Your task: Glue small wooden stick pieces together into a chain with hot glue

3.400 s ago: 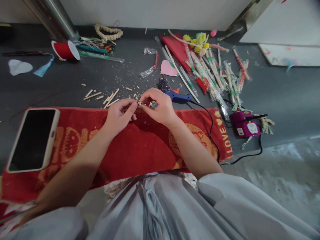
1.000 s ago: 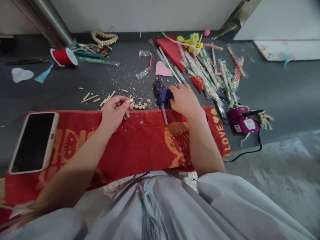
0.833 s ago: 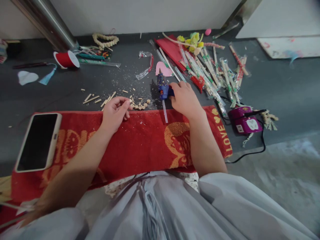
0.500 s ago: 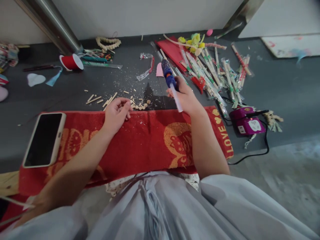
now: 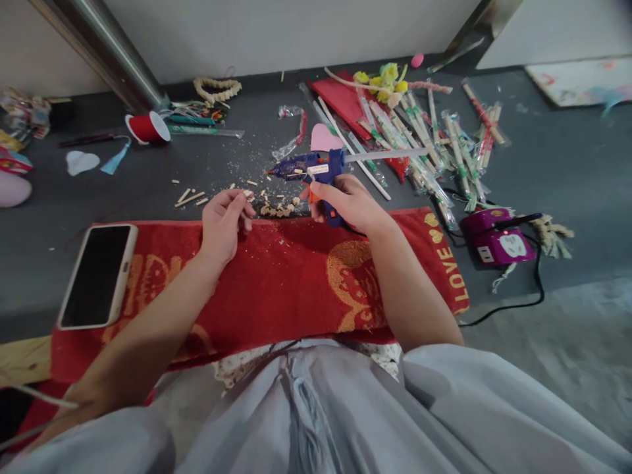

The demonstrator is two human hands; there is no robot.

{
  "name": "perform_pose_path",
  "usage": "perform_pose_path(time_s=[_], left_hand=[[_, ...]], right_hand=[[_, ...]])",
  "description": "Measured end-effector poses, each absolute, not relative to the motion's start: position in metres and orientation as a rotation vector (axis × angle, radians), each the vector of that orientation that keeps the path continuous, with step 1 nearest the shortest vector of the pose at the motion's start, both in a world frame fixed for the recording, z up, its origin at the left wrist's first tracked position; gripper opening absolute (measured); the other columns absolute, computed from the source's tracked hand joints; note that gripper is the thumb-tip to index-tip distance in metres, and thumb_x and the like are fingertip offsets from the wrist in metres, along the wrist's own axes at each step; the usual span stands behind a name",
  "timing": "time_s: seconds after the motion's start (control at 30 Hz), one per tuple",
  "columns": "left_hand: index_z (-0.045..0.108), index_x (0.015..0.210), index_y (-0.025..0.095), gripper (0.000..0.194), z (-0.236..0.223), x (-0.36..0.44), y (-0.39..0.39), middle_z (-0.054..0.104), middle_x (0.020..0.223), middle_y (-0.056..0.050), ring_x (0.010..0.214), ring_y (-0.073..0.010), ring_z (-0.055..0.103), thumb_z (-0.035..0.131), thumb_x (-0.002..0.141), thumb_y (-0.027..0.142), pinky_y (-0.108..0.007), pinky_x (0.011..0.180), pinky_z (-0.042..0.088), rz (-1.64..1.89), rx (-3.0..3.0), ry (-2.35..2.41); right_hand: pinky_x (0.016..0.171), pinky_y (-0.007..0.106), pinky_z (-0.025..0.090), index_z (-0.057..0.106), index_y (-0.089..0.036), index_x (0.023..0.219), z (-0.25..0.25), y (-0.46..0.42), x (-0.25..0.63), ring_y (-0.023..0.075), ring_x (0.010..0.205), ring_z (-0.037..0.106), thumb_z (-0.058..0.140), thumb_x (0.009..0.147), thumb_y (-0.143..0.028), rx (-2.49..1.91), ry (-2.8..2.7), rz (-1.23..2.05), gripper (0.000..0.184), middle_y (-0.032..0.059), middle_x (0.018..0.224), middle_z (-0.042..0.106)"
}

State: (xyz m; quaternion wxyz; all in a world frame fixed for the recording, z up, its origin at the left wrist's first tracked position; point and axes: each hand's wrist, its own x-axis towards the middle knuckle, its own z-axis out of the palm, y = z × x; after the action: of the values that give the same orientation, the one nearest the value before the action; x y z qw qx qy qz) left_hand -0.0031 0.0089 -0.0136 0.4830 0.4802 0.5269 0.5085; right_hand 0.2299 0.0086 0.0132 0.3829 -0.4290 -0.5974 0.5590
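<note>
My right hand point(image 5: 348, 201) is wrapped round a blue hot glue gun point(image 5: 320, 168) with an orange trigger. Its nozzle points left, and a clear glue stick point(image 5: 388, 155) juts out of its back end. At the towel's far edge my left hand point(image 5: 224, 220) is closed, thumb against the fingers. A small pale wooden piece point(image 5: 248, 194) shows at its fingertips. Between the two hands lies a small cluster of joined wooden bits point(image 5: 277, 210). Short cut sticks point(image 5: 190, 199) are scattered just beyond my left hand.
A red towel point(image 5: 276, 283) covers the near edge, with a phone point(image 5: 99, 276) on its left. Wrapped chopsticks point(image 5: 419, 151) pile up at right, near a purple box point(image 5: 498, 237) with a black cable. A red thread spool point(image 5: 148, 128) stands far left.
The glue gun has turned from pointing away from me to pointing left, and lower towards the left hand. The left hand has shifted only slightly, and the wooden piece at its fingertips now shows.
</note>
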Motion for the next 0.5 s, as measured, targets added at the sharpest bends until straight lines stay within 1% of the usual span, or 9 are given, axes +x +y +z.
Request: perform_pose_path(time_s=[0.1, 0.17, 0.33, 0.4, 0.5], left_hand=[[0.061, 0.08, 0.023, 0.012, -0.012, -0.004, 0.009, 0.055, 0.058, 0.004, 0.037, -0.0061, 0.043, 0.065, 0.083, 0.034, -0.023, 0.034, 0.031, 1.24, 1.116, 1.25], [0.063, 0.078, 0.022, 0.015, -0.012, -0.004, 0.01, 0.056, 0.057, 0.004, 0.036, -0.006, 0.043, 0.068, 0.081, 0.036, -0.022, 0.033, 0.03, 1.259, 1.082, 1.209], [0.068, 0.075, 0.019, 0.028, -0.019, -0.007, 0.014, 0.06, 0.053, 0.003, 0.032, -0.0062, 0.043, 0.081, 0.069, 0.043, -0.021, 0.03, 0.027, 1.331, 1.015, 1.063], [0.068, 0.076, 0.019, 0.028, -0.021, -0.008, 0.014, 0.06, 0.053, 0.003, 0.032, -0.006, 0.042, 0.081, 0.069, 0.042, -0.021, 0.03, 0.028, 1.328, 1.003, 1.033], [0.067, 0.077, 0.019, 0.021, -0.02, -0.009, 0.014, 0.06, 0.053, 0.004, 0.033, -0.0059, 0.044, 0.079, 0.074, 0.037, -0.02, 0.031, 0.031, 1.305, 0.996, 1.037]], right_hand=[[0.049, 0.022, 0.044, 0.062, -0.016, 0.074, 0.012, 0.007, 0.227, 0.0079, 0.047, 0.056, 0.062, 0.086, -0.057, -1.037, -1.517, 1.468, 0.043, -0.0009, 0.055, 0.063], [0.049, 0.021, 0.045, 0.063, -0.015, 0.073, 0.01, 0.007, 0.225, 0.0073, 0.047, 0.056, 0.062, 0.085, -0.057, -0.99, -1.483, 1.526, 0.043, -0.001, 0.054, 0.063], [0.051, 0.021, 0.047, 0.061, -0.015, 0.071, 0.008, 0.006, 0.221, 0.0075, 0.049, 0.058, 0.064, 0.085, -0.053, -0.916, -1.444, 1.66, 0.041, -0.0003, 0.055, 0.063], [0.052, 0.022, 0.048, 0.06, -0.015, 0.071, 0.008, 0.006, 0.219, 0.0086, 0.05, 0.06, 0.064, 0.085, -0.052, -0.89, -1.424, 1.681, 0.04, 0.0005, 0.056, 0.064], [0.054, 0.023, 0.05, 0.061, -0.014, 0.072, 0.007, 0.005, 0.218, 0.0095, 0.051, 0.061, 0.064, 0.085, -0.052, -0.88, -1.418, 1.703, 0.04, 0.0017, 0.058, 0.065]])
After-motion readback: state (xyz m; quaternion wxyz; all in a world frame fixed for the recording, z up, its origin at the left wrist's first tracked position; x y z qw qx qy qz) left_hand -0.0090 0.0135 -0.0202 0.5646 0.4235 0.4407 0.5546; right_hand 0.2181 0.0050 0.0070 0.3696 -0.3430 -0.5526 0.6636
